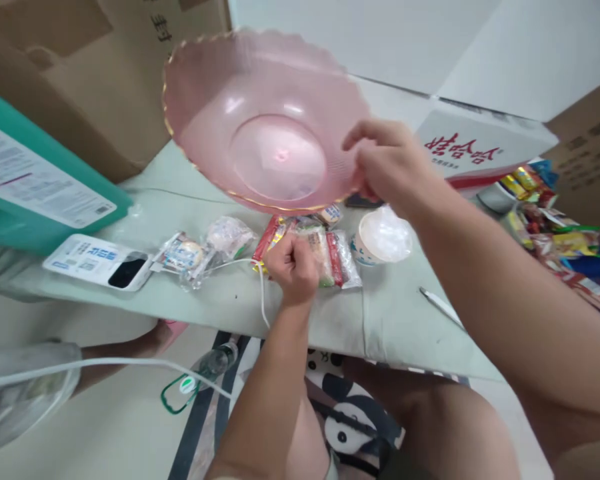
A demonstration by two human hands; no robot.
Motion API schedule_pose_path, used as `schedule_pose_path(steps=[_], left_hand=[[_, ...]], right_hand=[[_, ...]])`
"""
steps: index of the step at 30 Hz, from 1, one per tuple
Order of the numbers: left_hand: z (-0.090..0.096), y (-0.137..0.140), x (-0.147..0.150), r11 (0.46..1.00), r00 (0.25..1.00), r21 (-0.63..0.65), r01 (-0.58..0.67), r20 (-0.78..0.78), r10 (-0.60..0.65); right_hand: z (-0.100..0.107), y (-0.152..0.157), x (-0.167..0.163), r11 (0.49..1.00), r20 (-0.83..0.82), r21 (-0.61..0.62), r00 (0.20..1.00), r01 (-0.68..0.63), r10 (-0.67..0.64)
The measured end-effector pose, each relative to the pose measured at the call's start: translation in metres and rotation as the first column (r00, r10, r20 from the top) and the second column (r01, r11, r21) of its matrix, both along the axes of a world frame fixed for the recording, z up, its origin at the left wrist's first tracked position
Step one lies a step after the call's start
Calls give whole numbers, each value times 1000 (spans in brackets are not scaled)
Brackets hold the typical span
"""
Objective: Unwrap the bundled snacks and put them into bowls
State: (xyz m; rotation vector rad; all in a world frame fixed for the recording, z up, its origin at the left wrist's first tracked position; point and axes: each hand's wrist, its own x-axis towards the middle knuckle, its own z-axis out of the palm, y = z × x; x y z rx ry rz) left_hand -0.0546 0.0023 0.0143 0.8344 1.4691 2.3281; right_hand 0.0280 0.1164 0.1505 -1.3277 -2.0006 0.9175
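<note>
A translucent pink bowl [277, 157] with a wavy gold rim is held up, tilted, above the back of the table. Its right edge is gripped by my right hand [387, 163], thumb and fingers closed on the rim. Lower down, my left hand [293, 267] is a fist among several wrapped snacks; whether anything is inside it is hidden. Beside the fist lie a red and yellow snack packet [267, 241] and a clear-wrapped snack with red ends [336, 257]. To their right stands a white paper tub [383, 237] with clear plastic in its top.
Left on the table are a white device with a dark screen [100, 261], a wrapped snack [183, 253] and a green jug [45, 173]. A white cable [263, 293] runs over the edge. At right are a white pen [443, 307], a lettered box [480, 143] and colourful snack packets [555, 227].
</note>
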Motion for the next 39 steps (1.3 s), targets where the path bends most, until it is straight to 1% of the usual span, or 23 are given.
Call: schedule_pose_path(steps=[2,3,4,5,6,7,8,10,13,15,17,18,20,22,24,27,29,30,31,33,35,37,39], left_hand=[[3,-1,8,997,997,-4,76,-21,-76],[4,0,13,991,991,-13,133,-31,-134],[5,1,17,980,979,-28,198,-44,-199],[6,3,22,962,961,-52,266,-64,-269],[7,5,27,942,939,-82,325,-96,-332],[8,8,32,925,915,-114,363,-142,-377],[8,10,37,913,892,-149,379,-203,-403],[8,15,50,915,842,-195,354,-359,-403],[4,20,72,936,744,-234,263,-568,-351],[0,22,85,933,667,-313,176,-659,-347],[-4,25,95,916,612,-396,68,-708,-352],[-7,28,98,908,599,-417,25,-721,-348],[-11,34,101,906,603,-422,-19,-728,-326],[-15,41,102,911,618,-411,-25,-723,-309],[-17,49,102,909,623,-417,-24,-717,-313],[-18,57,104,890,602,-457,1,-710,-365],[-17,59,106,880,581,-473,43,-705,-407],[-15,60,106,880,576,-472,59,-704,-416],[-14,60,106,883,577,-464,68,-704,-414],[-10,56,105,898,592,-437,59,-709,-384],[-7,48,105,907,611,-421,22,-713,-345],[-5,35,108,894,607,-448,-25,-717,-343],[-5,17,112,850,578,-522,-71,-716,-392]], right_hand=[[7,-24,56,987,-113,20,981,160,-157],[5,-36,86,961,-194,46,947,271,-258],[0,-49,115,923,-262,53,897,381,-355],[-8,-60,142,856,-324,35,816,516,-479],[-19,-70,166,792,-355,-42,732,609,-581],[-32,-78,187,736,-412,-73,652,673,-636],[-45,-83,204,695,-462,-98,586,713,-666],[-72,-88,228,661,-490,-157,523,734,-698],[-103,-85,247,640,-455,-226,501,734,-736],[-115,-81,256,638,-403,-252,520,728,-753],[-122,-81,264,647,-344,-257,558,718,-755],[-125,-82,267,656,-316,-252,580,712,-751],[-130,-86,273,680,-268,-245,626,691,-733],[-135,-89,277,704,-218,-251,670,664,-710],[-140,-91,280,716,-182,-263,696,646,-695],[-146,-89,283,710,-202,-314,687,630,-698],[-149,-89,285,725,-242,-328,688,606,-684],[-149,-90,285,738,-250,-298,697,605,-672],[-149,-92,285,751,-243,-237,711,616,-660],[-149,-99,283,757,-188,-63,737,650,-649],[-149,-107,281,754,-69,99,760,650,-646],[-150,-115,280,779,89,205,781,593,-618],[-154,-119,281,823,241,289,795,490,-557]])
